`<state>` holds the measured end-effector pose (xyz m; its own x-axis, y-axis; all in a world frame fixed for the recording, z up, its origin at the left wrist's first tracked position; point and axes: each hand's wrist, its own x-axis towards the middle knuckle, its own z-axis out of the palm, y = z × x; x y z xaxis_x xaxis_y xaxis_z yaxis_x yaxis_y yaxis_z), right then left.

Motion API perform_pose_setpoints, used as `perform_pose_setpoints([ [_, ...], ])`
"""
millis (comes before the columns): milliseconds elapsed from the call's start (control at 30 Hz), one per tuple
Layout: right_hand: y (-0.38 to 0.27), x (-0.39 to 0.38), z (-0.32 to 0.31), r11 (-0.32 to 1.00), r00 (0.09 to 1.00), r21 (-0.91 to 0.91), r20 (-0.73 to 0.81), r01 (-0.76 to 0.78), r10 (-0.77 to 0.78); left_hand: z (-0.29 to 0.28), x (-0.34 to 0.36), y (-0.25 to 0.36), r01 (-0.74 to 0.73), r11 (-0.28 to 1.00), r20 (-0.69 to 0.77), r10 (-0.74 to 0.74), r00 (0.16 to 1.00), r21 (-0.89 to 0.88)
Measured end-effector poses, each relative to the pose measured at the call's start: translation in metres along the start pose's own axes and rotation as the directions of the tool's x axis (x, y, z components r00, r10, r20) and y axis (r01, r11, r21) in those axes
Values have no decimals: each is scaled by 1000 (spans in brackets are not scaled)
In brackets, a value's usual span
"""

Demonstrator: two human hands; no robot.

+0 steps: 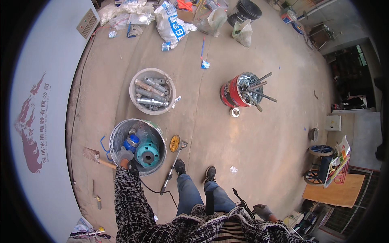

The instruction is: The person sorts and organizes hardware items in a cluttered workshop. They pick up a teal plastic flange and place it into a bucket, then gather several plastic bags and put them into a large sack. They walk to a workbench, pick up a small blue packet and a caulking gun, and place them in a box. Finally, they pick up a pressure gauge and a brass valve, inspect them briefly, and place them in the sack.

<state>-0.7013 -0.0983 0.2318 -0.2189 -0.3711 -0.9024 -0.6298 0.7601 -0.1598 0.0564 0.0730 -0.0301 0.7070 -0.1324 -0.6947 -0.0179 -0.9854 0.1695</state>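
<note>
My left hand (126,154), in a grey glove, reaches into the large pale bucket (114,133). It is beside a blue-and-silver round part (132,141); whether its fingers grip anything is hidden. A teal flanged metal part (155,157) with a round centre hole lies in the same bucket. A black cord runs from near my left wrist toward my legs. My right hand (263,211), also gloved in grey, hangs at my right side, fingers loosely bent, with nothing seen in it.
A pale tub (133,95) of metal pipe pieces stands beyond the bucket. Farther right is a red bucket (229,91) of metal hardware and rods, with a tape roll (234,112) beside it. A measuring wheel (174,143) lies near my feet. A trowel (91,154) is left of the bucket.
</note>
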Motion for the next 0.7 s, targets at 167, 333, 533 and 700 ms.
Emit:
perform_pose_setpoints([
  [167, -29, 25, -16, 992, 992, -50, 44, 119, -117, -24, -58, 17, -217, 968, -74, 227, 971, 124],
  [333, -71, 73, -42, 966, 976, -153, 80, 211, -200, -53, -139, 48, -274, 952, -250, 301, 920, 136],
  [533, -158, 143, -88, 908, 926, -197, 160, 369, -341, -42, -224, 104, -299, 925, -398, 189, 898, -235],
  [700, -223, 169, -140, 877, 871, -53, 158, 477, -464, -8, -262, 198, -280, 865, -296, 162, 941, -417],
])
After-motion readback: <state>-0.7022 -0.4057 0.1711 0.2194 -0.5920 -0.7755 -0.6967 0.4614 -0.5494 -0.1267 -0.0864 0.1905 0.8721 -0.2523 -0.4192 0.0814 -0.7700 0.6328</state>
